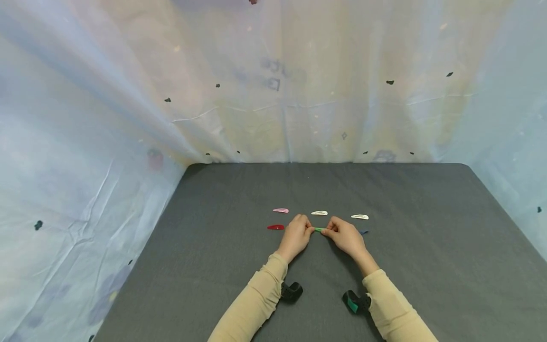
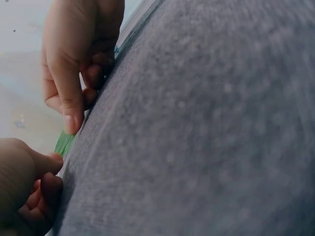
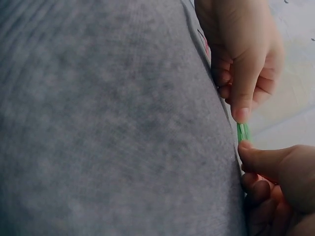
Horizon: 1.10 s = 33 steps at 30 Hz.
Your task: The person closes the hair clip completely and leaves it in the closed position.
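Between my two hands is a green hair clip (image 1: 318, 229), close over the dark grey cloth. My left hand (image 1: 296, 236) pinches its left end between thumb and fingers. Its other end is pinched by my right hand (image 1: 345, 236). Only the middle of the clip shows in the wrist views; the fingertips hide both ends. A red hair clip (image 1: 275, 227) lies just left of the left hand. Partly hidden behind the right hand is a blue hair clip (image 1: 363, 232).
Behind the hands lie a pink hair clip (image 1: 280, 210), a cream hair clip (image 1: 319, 213) and another cream hair clip (image 1: 360, 216) in a row. The grey-covered table (image 1: 213, 285) meets a pale printed curtain (image 1: 299, 118) at the back and sides.
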Motion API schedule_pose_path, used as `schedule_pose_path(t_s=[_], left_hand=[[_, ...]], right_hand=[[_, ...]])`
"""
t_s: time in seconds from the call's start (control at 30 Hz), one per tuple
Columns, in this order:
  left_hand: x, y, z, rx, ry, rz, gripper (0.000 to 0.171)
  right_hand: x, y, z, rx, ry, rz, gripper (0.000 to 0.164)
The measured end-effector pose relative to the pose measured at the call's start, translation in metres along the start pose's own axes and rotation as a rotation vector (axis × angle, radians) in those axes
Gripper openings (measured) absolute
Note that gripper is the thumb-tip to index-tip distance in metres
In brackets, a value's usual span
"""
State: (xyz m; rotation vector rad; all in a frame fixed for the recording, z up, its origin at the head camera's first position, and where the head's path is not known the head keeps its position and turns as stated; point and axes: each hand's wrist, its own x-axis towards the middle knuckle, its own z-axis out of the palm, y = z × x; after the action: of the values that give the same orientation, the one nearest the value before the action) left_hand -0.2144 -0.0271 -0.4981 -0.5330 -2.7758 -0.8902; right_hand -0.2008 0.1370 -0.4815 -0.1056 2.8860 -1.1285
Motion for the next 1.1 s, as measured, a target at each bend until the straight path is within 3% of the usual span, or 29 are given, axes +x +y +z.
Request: schedule_pose_path(t_s=[0.13, 0.4, 0.8, 1.1], left_hand=[[0.000, -0.001, 0.001, 0.011, 0.006, 0.022, 0.013], [-0.001, -0.007, 0.002, -0.077, 0.023, -0.022, 0.010], [-0.003, -0.008, -0.001, -0.095, 0.069, 0.109, 0.008], [-0.004, -0.011, 0.001, -0.147, 0.035, 0.059, 0.007]], right_hand=[[0.001, -0.002, 0.002, -0.008, 0.010, 0.010, 0.022], [0.000, 0.000, 0.000, 0.062, 0.011, 0.050, 0.020], [0.003, 0.002, -0.005, 0.121, -0.064, 0.040, 0.027], [0.002, 0.003, -0.004, 0.151, -0.108, 0.056, 0.028]])
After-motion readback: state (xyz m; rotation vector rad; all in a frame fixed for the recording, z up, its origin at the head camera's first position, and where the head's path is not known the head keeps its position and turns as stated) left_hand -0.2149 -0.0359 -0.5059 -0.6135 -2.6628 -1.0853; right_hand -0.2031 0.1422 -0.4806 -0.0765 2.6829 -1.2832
